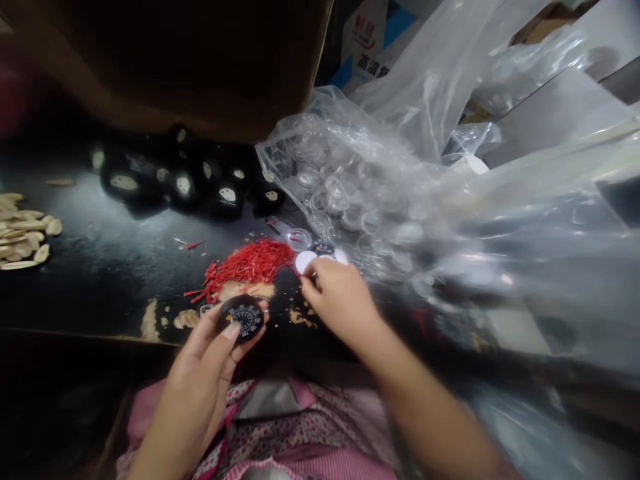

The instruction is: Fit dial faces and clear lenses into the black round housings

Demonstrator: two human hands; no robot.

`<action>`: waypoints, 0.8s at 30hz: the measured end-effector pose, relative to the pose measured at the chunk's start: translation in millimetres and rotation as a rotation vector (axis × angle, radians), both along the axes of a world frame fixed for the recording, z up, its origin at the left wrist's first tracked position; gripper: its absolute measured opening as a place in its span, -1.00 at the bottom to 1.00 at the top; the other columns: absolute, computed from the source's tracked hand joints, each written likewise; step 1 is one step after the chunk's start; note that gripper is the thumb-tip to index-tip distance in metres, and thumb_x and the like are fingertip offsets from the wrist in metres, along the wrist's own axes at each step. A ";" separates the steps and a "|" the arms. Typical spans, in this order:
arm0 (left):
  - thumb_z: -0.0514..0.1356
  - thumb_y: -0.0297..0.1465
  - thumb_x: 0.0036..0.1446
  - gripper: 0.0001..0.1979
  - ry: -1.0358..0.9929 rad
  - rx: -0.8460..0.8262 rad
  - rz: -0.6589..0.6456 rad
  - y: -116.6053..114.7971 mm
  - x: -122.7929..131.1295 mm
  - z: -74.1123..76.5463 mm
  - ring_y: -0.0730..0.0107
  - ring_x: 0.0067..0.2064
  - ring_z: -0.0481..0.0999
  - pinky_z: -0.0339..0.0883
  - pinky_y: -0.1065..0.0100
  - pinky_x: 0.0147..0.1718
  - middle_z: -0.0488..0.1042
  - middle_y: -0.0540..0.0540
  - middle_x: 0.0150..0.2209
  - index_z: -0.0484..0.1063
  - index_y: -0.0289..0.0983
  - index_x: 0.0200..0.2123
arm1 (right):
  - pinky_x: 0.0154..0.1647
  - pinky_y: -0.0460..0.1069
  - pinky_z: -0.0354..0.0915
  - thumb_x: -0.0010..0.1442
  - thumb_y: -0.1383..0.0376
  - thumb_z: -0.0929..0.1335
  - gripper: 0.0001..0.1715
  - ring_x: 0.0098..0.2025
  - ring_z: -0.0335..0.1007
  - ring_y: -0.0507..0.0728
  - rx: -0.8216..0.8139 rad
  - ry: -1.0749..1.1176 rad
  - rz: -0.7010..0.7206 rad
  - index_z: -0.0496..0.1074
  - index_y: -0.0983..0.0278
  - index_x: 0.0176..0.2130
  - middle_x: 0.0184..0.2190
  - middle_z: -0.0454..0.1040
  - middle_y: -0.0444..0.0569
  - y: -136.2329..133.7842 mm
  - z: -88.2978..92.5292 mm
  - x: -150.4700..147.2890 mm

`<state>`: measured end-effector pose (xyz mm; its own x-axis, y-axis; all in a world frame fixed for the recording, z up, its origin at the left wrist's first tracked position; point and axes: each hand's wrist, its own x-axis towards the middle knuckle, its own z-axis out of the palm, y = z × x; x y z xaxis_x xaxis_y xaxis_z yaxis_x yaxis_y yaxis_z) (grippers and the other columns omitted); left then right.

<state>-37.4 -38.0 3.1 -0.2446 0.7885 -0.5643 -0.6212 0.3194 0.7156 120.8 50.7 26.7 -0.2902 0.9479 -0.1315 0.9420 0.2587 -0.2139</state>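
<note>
My left hand [210, 353] grips a round black dial [241, 319] with white scale marks, thumb across its face, held just over the table's front edge. To the right, my right hand [340, 293] reaches down with thumb and forefinger pinched together. Whatever lies between those fingertips is too small to make out. Close by them are white discs [305, 261] and another black dial [323, 248], partly hidden by the hand. A heap of thin red pointers [255, 263] is spread left of my right hand. Behind it rests a clear round cover [299, 239].
A clear plastic bag [350, 193] full of transparent round covers spills across the right side. Several black housings [185, 180] stand at the back, below a large dark cardboard box [175, 67]. Pale seed-like pieces [25, 233] are piled at far left on the black table [115, 280].
</note>
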 end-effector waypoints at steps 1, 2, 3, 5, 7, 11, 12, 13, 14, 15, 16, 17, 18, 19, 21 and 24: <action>0.37 -0.30 -0.02 -0.70 -0.008 -0.010 -0.002 0.7 1.5 -0.1 0.16 -0.04 0.59 0.37 0.08 0.10 0.62 -0.08 -0.12 0.56 -0.20 -0.17 | -0.24 0.07 0.18 0.26 0.33 0.25 -0.79 -0.25 0.48 0.23 0.010 -0.033 0.014 0.47 0.31 -0.29 -0.28 0.58 0.09 1.0 0.1 -3.0; 0.37 -0.30 -0.02 -0.69 -0.014 -0.022 -0.007 1.0 2.6 -0.4 0.14 -0.02 0.58 0.36 0.08 0.11 0.62 -0.10 -0.11 0.55 -0.21 -0.15 | -0.24 0.08 0.18 0.27 0.34 0.25 -0.79 -0.25 0.48 0.24 0.014 -0.058 0.030 0.47 0.32 -0.29 -0.29 0.58 0.10 1.7 0.2 -5.6; 0.37 -0.29 -0.03 -0.67 -0.018 -0.036 -0.009 0.9 3.2 -0.9 0.12 -0.01 0.57 0.35 0.07 0.11 0.62 -0.11 -0.11 0.54 -0.21 -0.14 | -0.24 0.08 0.18 0.27 0.34 0.25 -0.79 -0.25 0.48 0.25 0.015 -0.073 0.046 0.46 0.32 -0.29 -0.30 0.57 0.11 2.3 0.5 -7.5; 0.38 -0.29 -0.05 -0.63 -0.022 -0.063 -0.002 -0.5 3.5 -1.9 0.08 0.02 0.56 0.34 0.04 0.12 0.63 -0.13 -0.11 0.52 -0.23 -0.13 | -0.24 0.09 0.17 0.26 0.35 0.25 -0.80 -0.25 0.47 0.26 0.003 -0.079 0.074 0.46 0.32 -0.30 -0.31 0.57 0.12 3.6 1.2 -9.6; 0.39 -0.28 -0.05 -0.60 -0.023 -0.062 0.004 -2.6 3.4 -2.4 0.06 0.03 0.55 0.32 0.02 0.14 0.63 -0.14 -0.10 0.51 -0.23 -0.11 | -0.24 0.09 0.16 0.25 0.35 0.26 -0.80 -0.26 0.47 0.26 -0.013 -0.066 0.084 0.46 0.33 -0.32 -0.33 0.56 0.13 4.5 1.9 -10.0; 0.35 -0.27 0.02 -0.64 -0.027 0.017 0.024 -3.2 5.5 -1.2 0.09 0.10 0.50 0.26 0.06 0.18 0.61 -0.12 -0.06 0.51 -0.20 -0.09 | -0.26 0.05 0.16 0.22 0.37 0.29 -0.85 -0.33 0.44 0.18 -0.040 -0.016 0.090 0.44 0.31 -0.36 -0.37 0.56 0.05 1.0 3.9 -10.7; 0.33 -0.27 0.04 -0.65 -0.037 0.051 0.023 -1.9 6.9 -0.8 0.12 0.12 0.49 0.24 0.08 0.19 0.60 -0.10 -0.04 0.51 -0.18 -0.07 | -0.26 0.03 0.16 0.22 0.37 0.30 -0.86 -0.34 0.43 0.15 -0.044 0.024 0.099 0.44 0.30 -0.36 -0.37 0.55 0.02 -1.9 4.3 -11.3; 0.32 -0.28 0.06 -0.66 -0.048 0.082 0.016 0.0 8.5 -0.5 0.14 0.13 0.47 0.23 0.11 0.20 0.60 -0.09 -0.03 0.50 -0.17 -0.06 | -0.25 0.02 0.17 0.21 0.37 0.31 -0.87 -0.35 0.42 0.13 -0.043 0.076 0.114 0.44 0.30 -0.37 -0.37 0.55 -0.01 -5.4 4.5 -12.0; 0.32 -0.29 0.07 -0.66 -0.055 0.109 0.004 2.2 10.2 -0.4 0.17 0.14 0.47 0.22 0.14 0.21 0.59 -0.07 -0.01 0.50 -0.15 -0.06 | -0.24 0.02 0.17 0.21 0.36 0.32 -0.89 -0.35 0.41 0.12 -0.036 0.134 0.128 0.43 0.29 -0.37 -0.37 0.55 -0.02 -9.3 4.4 -12.8; 0.32 -0.30 0.07 -0.67 -0.053 0.126 -0.001 4.5 12.0 -0.3 0.18 0.14 0.47 0.22 0.16 0.21 0.59 -0.06 -0.01 0.50 -0.15 -0.06 | -0.22 0.02 0.17 0.21 0.35 0.33 -0.90 -0.34 0.40 0.11 -0.022 0.196 0.137 0.43 0.29 -0.36 -0.36 0.55 -0.03 -13.2 4.0 -13.5; 0.32 -0.30 0.07 -0.68 -0.046 0.133 0.001 6.4 13.8 -0.3 0.19 0.13 0.48 0.22 0.16 0.21 0.59 -0.05 -0.01 0.50 -0.15 -0.06 | -0.21 0.02 0.17 0.21 0.34 0.34 -0.91 -0.32 0.39 0.12 -0.004 0.251 0.136 0.43 0.28 -0.35 -0.36 0.55 -0.03 -16.8 3.2 -14.0; 0.32 -0.31 0.08 -0.68 -0.039 0.133 0.011 7.9 15.3 -0.2 0.19 0.11 0.49 0.23 0.16 0.20 0.59 -0.05 -0.02 0.49 -0.16 -0.07 | -0.20 0.02 0.17 0.21 0.33 0.35 -0.92 -0.31 0.39 0.12 0.015 0.297 0.127 0.44 0.28 -0.34 -0.35 0.54 -0.04 -19.8 2.2 -14.1; 0.31 -0.31 0.09 -0.68 -0.035 0.131 0.028 8.8 16.5 0.2 0.19 0.10 0.50 0.24 0.14 0.19 0.59 -0.06 -0.03 0.48 -0.17 -0.06 | -0.20 0.02 0.18 0.21 0.33 0.35 -0.93 -0.31 0.38 0.12 0.031 0.341 0.111 0.44 0.28 -0.33 -0.36 0.54 -0.04 -22.2 1.1 -13.9; 0.30 -0.31 0.10 -0.67 -0.037 0.129 0.045 9.1 17.3 1.0 0.19 0.09 0.51 0.25 0.13 0.18 0.60 -0.07 -0.04 0.47 -0.18 -0.04 | -0.20 0.02 0.18 0.22 0.32 0.35 -0.93 -0.31 0.38 0.12 0.041 0.388 0.092 0.44 0.27 -0.33 -0.36 0.54 -0.05 -23.9 0.2 -13.4; 0.27 -0.32 0.14 -0.67 -0.064 0.136 0.062 8.6 17.7 3.5 0.20 0.07 0.52 0.27 0.13 0.17 0.61 -0.10 -0.06 0.44 -0.19 0.00 | -0.22 0.00 0.20 0.22 0.33 0.35 -0.91 -0.33 0.38 0.10 0.033 0.499 0.057 0.43 0.26 -0.35 -0.39 0.52 -0.07 -25.8 -0.3 -11.6; 0.23 -0.32 0.18 -0.72 -0.092 0.176 0.054 8.8 15.9 7.5 0.21 0.07 0.53 0.29 0.17 0.15 0.62 -0.14 -0.08 0.45 -0.22 -0.03 | -0.25 -0.02 0.24 0.24 0.32 0.35 -0.87 -0.36 0.39 0.06 -0.018 0.683 0.008 0.40 0.25 -0.38 -0.44 0.50 -0.12 -27.8 3.8 -9.4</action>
